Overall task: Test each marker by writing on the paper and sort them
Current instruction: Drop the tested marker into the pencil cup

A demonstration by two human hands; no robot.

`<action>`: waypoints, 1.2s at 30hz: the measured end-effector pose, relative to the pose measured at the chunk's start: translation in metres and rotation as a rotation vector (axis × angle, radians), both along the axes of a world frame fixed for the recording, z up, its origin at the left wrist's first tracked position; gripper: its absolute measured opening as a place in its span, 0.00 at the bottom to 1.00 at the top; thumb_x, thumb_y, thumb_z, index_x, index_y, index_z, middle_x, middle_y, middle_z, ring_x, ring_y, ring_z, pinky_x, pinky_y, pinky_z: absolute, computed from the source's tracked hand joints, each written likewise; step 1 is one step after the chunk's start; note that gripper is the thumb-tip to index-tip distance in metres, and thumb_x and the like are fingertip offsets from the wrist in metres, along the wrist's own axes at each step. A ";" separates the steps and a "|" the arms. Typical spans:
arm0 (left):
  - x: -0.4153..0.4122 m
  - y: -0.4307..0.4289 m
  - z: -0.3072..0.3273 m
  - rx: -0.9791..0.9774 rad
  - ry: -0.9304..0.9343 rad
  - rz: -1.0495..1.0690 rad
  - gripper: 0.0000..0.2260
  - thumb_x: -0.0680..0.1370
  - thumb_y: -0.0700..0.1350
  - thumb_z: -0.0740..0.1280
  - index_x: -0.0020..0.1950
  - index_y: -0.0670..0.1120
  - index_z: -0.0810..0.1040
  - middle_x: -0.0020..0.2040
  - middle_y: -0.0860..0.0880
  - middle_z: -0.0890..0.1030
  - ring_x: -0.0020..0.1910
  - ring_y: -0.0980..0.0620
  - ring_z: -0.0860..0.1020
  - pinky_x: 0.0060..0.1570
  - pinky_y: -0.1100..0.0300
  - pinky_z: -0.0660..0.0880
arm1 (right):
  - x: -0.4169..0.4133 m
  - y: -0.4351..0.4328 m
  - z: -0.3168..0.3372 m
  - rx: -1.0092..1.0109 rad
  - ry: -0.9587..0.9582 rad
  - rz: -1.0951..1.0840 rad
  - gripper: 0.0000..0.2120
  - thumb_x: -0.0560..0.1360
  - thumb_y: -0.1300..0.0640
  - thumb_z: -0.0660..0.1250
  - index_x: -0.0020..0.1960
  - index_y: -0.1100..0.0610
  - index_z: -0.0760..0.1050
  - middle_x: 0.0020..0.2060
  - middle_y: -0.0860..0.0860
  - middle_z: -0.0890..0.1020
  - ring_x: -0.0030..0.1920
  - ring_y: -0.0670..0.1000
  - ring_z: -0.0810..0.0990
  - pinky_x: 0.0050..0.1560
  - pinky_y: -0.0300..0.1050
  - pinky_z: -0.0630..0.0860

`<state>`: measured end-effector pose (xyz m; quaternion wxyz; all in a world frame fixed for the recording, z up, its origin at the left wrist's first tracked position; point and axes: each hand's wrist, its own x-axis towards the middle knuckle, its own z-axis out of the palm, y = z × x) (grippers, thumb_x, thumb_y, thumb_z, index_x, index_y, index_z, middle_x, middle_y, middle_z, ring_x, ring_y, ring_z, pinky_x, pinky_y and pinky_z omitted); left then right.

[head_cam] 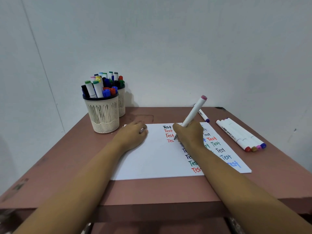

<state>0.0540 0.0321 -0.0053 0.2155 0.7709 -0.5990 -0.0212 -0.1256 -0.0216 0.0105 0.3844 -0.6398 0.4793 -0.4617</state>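
Paper [148,159] lies flat on table [152,191], light & floppy; left hand [133,134] rests on it, fingers curled, maybe round a cap, can't tell; right hand [189,134] pinches marker [192,114] low on barrel, tip on paper; marker prob. light, stiff, smooth, so grip near tip; 4 markers [239,134] lie at right; two cups [103,115] back-left hold many capped markers.
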 end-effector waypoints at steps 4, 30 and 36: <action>0.000 0.001 0.001 -0.009 0.002 -0.008 0.14 0.81 0.50 0.58 0.63 0.48 0.75 0.63 0.49 0.73 0.60 0.49 0.73 0.63 0.56 0.67 | -0.001 0.001 0.002 0.003 0.027 0.016 0.12 0.73 0.61 0.66 0.36 0.54 0.65 0.32 0.53 0.76 0.24 0.46 0.73 0.22 0.35 0.66; -0.009 0.007 0.017 -0.131 0.071 0.026 0.12 0.82 0.50 0.53 0.43 0.46 0.67 0.42 0.51 0.71 0.46 0.48 0.71 0.60 0.51 0.64 | -0.003 -0.011 0.006 0.236 -0.331 -0.038 0.02 0.72 0.64 0.61 0.41 0.62 0.69 0.27 0.56 0.76 0.22 0.47 0.68 0.20 0.35 0.63; -0.019 0.011 0.024 -0.269 0.174 -0.028 0.11 0.81 0.52 0.58 0.42 0.47 0.65 0.40 0.53 0.72 0.39 0.53 0.71 0.39 0.57 0.66 | -0.003 -0.007 0.014 0.132 -0.325 0.009 0.14 0.77 0.51 0.66 0.37 0.56 0.68 0.27 0.52 0.76 0.25 0.46 0.68 0.25 0.39 0.64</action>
